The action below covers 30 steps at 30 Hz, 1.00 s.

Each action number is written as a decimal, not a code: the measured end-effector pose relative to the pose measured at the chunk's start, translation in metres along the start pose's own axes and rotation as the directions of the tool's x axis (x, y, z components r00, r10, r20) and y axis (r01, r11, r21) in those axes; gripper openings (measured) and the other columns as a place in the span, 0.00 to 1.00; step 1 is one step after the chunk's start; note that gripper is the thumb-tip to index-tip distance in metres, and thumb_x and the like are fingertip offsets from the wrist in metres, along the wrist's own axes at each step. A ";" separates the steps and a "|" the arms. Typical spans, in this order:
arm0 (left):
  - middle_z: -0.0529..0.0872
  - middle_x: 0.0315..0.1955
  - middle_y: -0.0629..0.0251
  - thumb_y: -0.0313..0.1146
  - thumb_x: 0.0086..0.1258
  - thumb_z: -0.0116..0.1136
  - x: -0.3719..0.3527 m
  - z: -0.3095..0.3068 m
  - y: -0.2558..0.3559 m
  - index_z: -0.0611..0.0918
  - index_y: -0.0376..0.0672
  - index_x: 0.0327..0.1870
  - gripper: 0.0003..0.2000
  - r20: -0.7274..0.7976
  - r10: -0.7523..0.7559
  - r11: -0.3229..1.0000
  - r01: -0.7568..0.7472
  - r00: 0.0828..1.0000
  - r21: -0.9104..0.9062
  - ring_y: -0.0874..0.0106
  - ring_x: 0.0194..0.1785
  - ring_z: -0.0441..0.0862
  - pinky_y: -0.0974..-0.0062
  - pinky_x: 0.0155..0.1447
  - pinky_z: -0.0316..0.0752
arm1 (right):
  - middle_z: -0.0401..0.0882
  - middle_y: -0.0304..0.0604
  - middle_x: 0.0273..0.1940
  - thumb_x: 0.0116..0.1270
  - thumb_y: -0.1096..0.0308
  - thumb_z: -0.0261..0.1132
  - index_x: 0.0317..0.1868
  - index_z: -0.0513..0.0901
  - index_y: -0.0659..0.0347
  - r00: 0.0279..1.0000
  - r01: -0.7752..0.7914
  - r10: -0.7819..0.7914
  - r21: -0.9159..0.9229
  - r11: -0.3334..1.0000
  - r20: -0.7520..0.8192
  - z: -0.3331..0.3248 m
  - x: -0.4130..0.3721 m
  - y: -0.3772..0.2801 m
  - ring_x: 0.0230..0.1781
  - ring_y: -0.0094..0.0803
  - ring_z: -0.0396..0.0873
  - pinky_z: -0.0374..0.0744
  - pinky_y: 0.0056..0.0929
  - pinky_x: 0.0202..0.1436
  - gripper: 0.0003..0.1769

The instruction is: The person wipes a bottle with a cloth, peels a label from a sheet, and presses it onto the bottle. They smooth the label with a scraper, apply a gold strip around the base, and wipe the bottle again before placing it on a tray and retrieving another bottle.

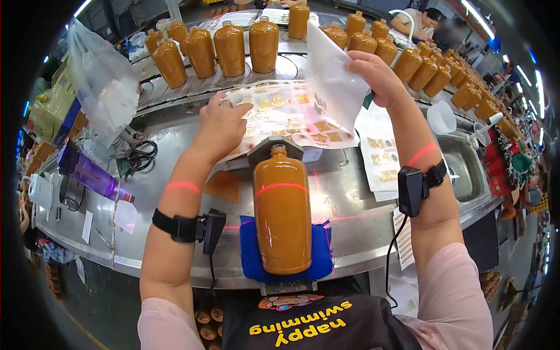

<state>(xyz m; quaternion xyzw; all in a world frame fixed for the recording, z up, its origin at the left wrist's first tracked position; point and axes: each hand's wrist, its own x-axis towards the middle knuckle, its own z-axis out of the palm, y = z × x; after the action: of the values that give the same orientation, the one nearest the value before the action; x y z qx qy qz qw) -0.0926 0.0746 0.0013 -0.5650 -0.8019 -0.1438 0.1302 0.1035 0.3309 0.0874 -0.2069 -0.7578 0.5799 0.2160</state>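
My right hand (376, 77) is raised and pinches the edge of a white translucent sheet (333, 79), which stands bent upward. Beneath it spreads a printed decal sheet (277, 114) with gold and red patterns. My left hand (224, 125) rests at the left edge of the decal sheet, thumb out to the side and fingers apart. In front of me a glossy brown bottle (282, 213) lies on a blue pad (248, 251), its neck toward a dark angled holder (256, 153). Red laser lines cross the bottle and both forearms.
Brown bottles (230, 49) line the conveyor (286, 65) behind, with more at right. Left are a plastic bag (105, 81), scissors (142, 156) and a purple bottle (93, 177). Right are more decal sheets (379, 160) and a sink (466, 166). A co-worker (417, 23) sits beyond.
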 end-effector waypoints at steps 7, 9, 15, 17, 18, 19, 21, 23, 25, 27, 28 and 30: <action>0.82 0.40 0.50 0.36 0.67 0.53 -0.014 -0.008 0.012 0.83 0.51 0.55 0.16 -0.076 -0.001 0.974 -0.017 0.997 -0.227 0.49 0.59 0.71 0.51 0.65 0.65 | 0.83 0.41 0.40 0.64 0.71 0.58 0.54 0.81 0.66 0.996 0.086 -0.083 0.142 0.986 -0.030 -0.002 -0.017 -0.013 0.39 0.27 0.83 0.81 0.29 0.45 0.18; 0.80 0.35 0.49 0.34 0.68 0.55 -0.020 -0.020 0.023 0.84 0.47 0.54 0.15 -0.079 -0.017 0.965 -0.005 0.997 -0.263 0.54 0.51 0.74 0.60 0.67 0.64 | 0.83 0.42 0.41 0.64 0.72 0.58 0.54 0.81 0.66 0.992 0.120 -0.112 0.201 0.972 -0.054 -0.005 -0.024 -0.023 0.39 0.28 0.83 0.82 0.29 0.44 0.18; 0.84 0.46 0.51 0.34 0.68 0.56 -0.037 -0.023 0.029 0.84 0.47 0.54 0.15 -0.097 -0.031 0.919 -0.010 0.995 -0.393 0.54 0.55 0.74 0.61 0.65 0.65 | 0.82 0.46 0.45 0.65 0.71 0.58 0.59 0.77 0.67 0.975 0.221 -0.215 0.328 0.919 -0.054 -0.037 -0.031 -0.036 0.41 0.31 0.85 0.85 0.31 0.46 0.21; 0.84 0.49 0.52 0.34 0.69 0.55 -0.052 -0.031 0.040 0.84 0.46 0.54 0.15 -0.139 -0.059 0.895 -0.010 0.989 -0.446 0.55 0.56 0.74 0.62 0.64 0.66 | 0.82 0.47 0.47 0.65 0.71 0.57 0.61 0.75 0.67 0.971 0.237 -0.211 0.371 0.898 -0.110 -0.048 -0.047 -0.035 0.42 0.32 0.85 0.85 0.31 0.46 0.23; 0.84 0.51 0.53 0.34 0.69 0.55 -0.059 -0.037 0.047 0.84 0.46 0.55 0.15 -0.162 -0.068 0.881 -0.017 0.984 -0.474 0.55 0.57 0.74 0.62 0.64 0.67 | 0.81 0.48 0.48 0.65 0.70 0.57 0.63 0.74 0.68 0.967 0.251 -0.211 0.388 0.887 -0.143 -0.056 -0.057 -0.033 0.43 0.32 0.85 0.85 0.31 0.47 0.25; 0.83 0.54 0.51 0.33 0.69 0.54 -0.067 -0.054 0.059 0.83 0.43 0.56 0.16 -0.031 -0.119 0.839 0.084 0.992 -0.537 0.56 0.59 0.75 0.65 0.65 0.67 | 0.80 0.49 0.52 0.66 0.71 0.56 0.66 0.70 0.67 0.970 0.242 -0.200 0.444 0.863 -0.141 -0.072 -0.070 -0.025 0.47 0.34 0.84 0.84 0.32 0.51 0.26; 0.83 0.51 0.51 0.34 0.70 0.54 -0.083 -0.059 0.067 0.83 0.41 0.56 0.16 -0.075 -0.099 0.810 0.036 0.992 -0.586 0.57 0.54 0.76 0.64 0.61 0.69 | 0.80 0.49 0.53 0.68 0.70 0.56 0.67 0.70 0.67 0.952 0.301 -0.214 0.546 0.782 -0.218 -0.099 -0.110 -0.003 0.49 0.35 0.84 0.82 0.33 0.55 0.27; 0.83 0.51 0.52 0.33 0.72 0.53 -0.099 -0.060 0.074 0.81 0.38 0.57 0.16 -0.077 -0.120 0.744 0.038 0.990 -0.667 0.61 0.52 0.78 0.65 0.59 0.70 | 0.80 0.50 0.55 0.69 0.69 0.54 0.67 0.69 0.66 0.934 0.345 -0.204 0.595 0.726 -0.293 -0.122 -0.175 0.010 0.52 0.38 0.83 0.81 0.34 0.59 0.26; 0.82 0.55 0.54 0.32 0.74 0.51 -0.118 -0.057 0.081 0.79 0.35 0.60 0.17 -0.015 -0.177 0.633 0.103 0.984 -0.768 0.66 0.55 0.78 0.68 0.62 0.70 | 0.80 0.51 0.56 0.71 0.68 0.52 0.67 0.69 0.66 0.905 0.391 -0.177 0.592 0.705 -0.387 -0.146 -0.251 0.031 0.55 0.40 0.82 0.80 0.35 0.61 0.25; 0.81 0.57 0.56 0.31 0.77 0.48 -0.132 -0.043 0.081 0.76 0.35 0.63 0.18 -0.079 -0.171 0.553 0.029 0.982 -0.833 0.69 0.60 0.76 0.70 0.65 0.68 | 0.79 0.53 0.57 0.71 0.67 0.51 0.67 0.69 0.66 0.865 0.434 -0.119 0.608 0.665 -0.487 -0.175 -0.328 0.065 0.56 0.41 0.81 0.80 0.37 0.61 0.25; 0.80 0.58 0.56 0.31 0.78 0.47 -0.138 -0.037 0.082 0.75 0.34 0.64 0.18 -0.096 -0.172 0.507 0.004 0.980 -0.862 0.70 0.62 0.75 0.71 0.67 0.68 | 0.79 0.53 0.57 0.71 0.67 0.52 0.66 0.69 0.66 0.848 0.441 -0.062 0.636 0.633 -0.526 -0.185 -0.366 0.078 0.56 0.41 0.82 0.80 0.38 0.61 0.25; 0.77 0.62 0.56 0.31 0.79 0.45 -0.148 -0.039 0.091 0.73 0.33 0.66 0.19 -0.076 -0.212 0.474 0.034 0.974 -0.880 0.68 0.65 0.73 0.69 0.70 0.64 | 0.82 0.52 0.52 0.72 0.66 0.51 0.61 0.73 0.68 0.734 0.512 -0.004 0.549 0.661 -0.679 -0.187 -0.431 0.095 0.52 0.40 0.83 0.82 0.37 0.57 0.21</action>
<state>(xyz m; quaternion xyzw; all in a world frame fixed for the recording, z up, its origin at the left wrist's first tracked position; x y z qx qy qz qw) 0.0438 -0.0399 -0.0102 -0.4782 -0.6412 -0.5888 -0.1160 0.5697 0.2585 0.0017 -0.1700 -0.3809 0.6808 0.6021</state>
